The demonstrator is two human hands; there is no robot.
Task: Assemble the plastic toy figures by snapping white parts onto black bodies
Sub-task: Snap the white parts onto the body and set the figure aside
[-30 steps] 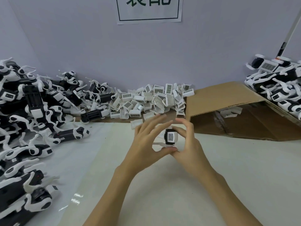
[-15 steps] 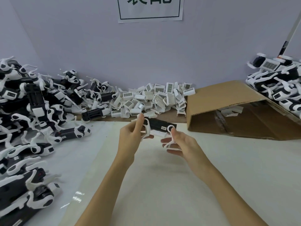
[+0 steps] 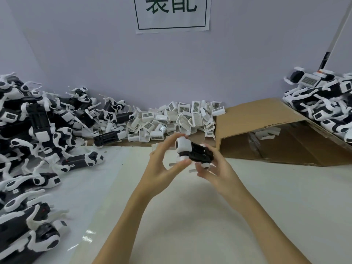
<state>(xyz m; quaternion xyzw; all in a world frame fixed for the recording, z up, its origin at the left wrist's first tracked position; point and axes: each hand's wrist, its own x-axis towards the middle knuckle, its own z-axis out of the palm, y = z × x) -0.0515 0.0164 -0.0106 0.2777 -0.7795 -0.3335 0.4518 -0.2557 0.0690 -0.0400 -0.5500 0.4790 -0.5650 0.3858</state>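
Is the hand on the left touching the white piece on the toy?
Touching. The head view shows the left hand pinching the white part between thumb and fingers, at the end of the black body.

A pale lilac wall (image 3: 95, 54) faces me. A paper sign (image 3: 172, 14) (green characters) hangs above my white tabletop (image 3: 190, 216).

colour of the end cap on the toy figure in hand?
White, on a black body: the end cap of the toy figure, seen in the head view.

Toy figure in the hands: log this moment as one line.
left hand: grips white part | right hand: holds black body | above table
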